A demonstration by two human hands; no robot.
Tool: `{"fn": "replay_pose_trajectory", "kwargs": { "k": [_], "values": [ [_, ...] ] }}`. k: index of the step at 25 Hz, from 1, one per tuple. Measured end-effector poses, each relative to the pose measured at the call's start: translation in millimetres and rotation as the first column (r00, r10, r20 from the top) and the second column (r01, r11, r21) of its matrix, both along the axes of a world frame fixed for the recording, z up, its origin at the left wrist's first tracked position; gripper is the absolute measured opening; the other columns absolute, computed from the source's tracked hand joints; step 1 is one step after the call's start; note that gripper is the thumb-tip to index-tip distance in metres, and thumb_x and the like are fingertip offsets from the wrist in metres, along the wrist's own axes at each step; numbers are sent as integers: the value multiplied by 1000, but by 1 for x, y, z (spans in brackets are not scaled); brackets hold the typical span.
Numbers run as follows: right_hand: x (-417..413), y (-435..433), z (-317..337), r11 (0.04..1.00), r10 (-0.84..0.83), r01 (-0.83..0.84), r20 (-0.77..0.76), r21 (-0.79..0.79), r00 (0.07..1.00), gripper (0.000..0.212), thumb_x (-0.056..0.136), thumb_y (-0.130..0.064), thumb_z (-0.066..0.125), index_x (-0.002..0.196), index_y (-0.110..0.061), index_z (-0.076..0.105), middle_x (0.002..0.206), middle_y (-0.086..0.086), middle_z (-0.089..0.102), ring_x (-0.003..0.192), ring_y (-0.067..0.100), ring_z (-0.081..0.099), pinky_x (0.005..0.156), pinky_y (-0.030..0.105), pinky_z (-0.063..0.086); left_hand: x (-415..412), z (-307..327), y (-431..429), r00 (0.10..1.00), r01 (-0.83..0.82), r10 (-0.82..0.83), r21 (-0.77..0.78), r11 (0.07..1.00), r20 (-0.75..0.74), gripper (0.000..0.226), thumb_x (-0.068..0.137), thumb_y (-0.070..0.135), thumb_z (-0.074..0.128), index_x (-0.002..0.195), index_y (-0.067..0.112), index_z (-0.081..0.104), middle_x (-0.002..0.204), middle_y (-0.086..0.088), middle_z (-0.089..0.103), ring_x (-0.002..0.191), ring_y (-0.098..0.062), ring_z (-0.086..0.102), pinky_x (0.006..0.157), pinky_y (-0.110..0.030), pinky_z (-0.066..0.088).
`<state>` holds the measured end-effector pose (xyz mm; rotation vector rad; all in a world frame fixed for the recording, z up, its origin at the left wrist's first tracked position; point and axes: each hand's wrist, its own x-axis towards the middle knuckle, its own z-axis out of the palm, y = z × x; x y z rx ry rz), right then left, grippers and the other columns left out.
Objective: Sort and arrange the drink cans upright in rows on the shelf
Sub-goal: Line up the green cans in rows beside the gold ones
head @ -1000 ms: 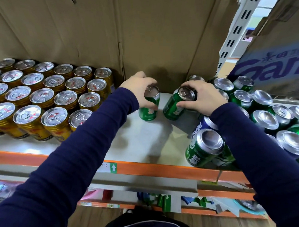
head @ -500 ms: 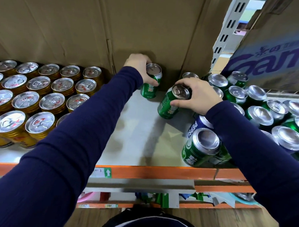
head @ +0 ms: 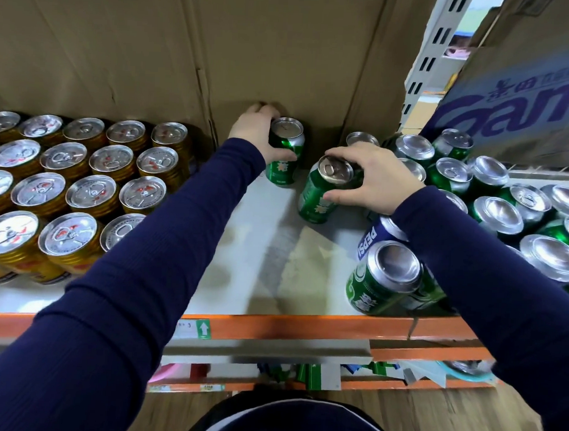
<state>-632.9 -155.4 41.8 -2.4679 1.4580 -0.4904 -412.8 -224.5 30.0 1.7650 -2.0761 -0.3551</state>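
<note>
Bare shelf between gold cans, green cans

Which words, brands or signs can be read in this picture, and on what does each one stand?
"PEPSI": blue can.
"Gan", then cut off: cardboard box.
Up arrow: shelf label; its small print is blurred.
Green cans: print too blurred to read.

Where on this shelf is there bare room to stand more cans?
The pale middle strip of shelf, bordered by the gold cans on the left, the jumbled green cans on the right and the orange front rail. Both sides are crowded.
</note>
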Motion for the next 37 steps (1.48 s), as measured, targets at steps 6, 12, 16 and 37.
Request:
{"fn": "replay_pose_trajectory", "kwargs": {
  "k": [6,12,16,37],
  "values": [
    [7,-10,19,998,56,-45,-246,48,968,66,69,-41,78,122,-8,54,114,12,58,107,29,52,89,32,39,13,-36,67,993,-74,75,7,997,-91,65,85,37,63,138,8,39,139,-15,42,127,-29,41,103,-33,34],
    [28,-27,39,999,23,-38,-435,-26,900,64,58,-54,78,102,-9,65,96,12,66,88,32,59,78,41,52,19,-82,139,998,-35,37,-39,999,53,44,88,38,57,124,14,56,123,-8,57,113,-31,50,91,-42,43],
    [32,-49,46,998,-56,64,-349,9,935,64,61,-44,83,110,-7,65,104,12,67,94,29,60,83,37,51,22,-97,147,994,-45,48,-37,998,96,40,88,38,56,115,9,61,117,-10,58,111,-34,49,90,-45,43],
    [-24,0,47,995,-103,102,-82,-15,991,36,83,-31,69,114,-12,64,100,5,64,93,20,59,84,28,44,4,-93,145,998,-41,42,-37,998,46,29,87,34,56,109,17,65,114,-4,59,107,-28,52,89,-41,42]
  ]
}}
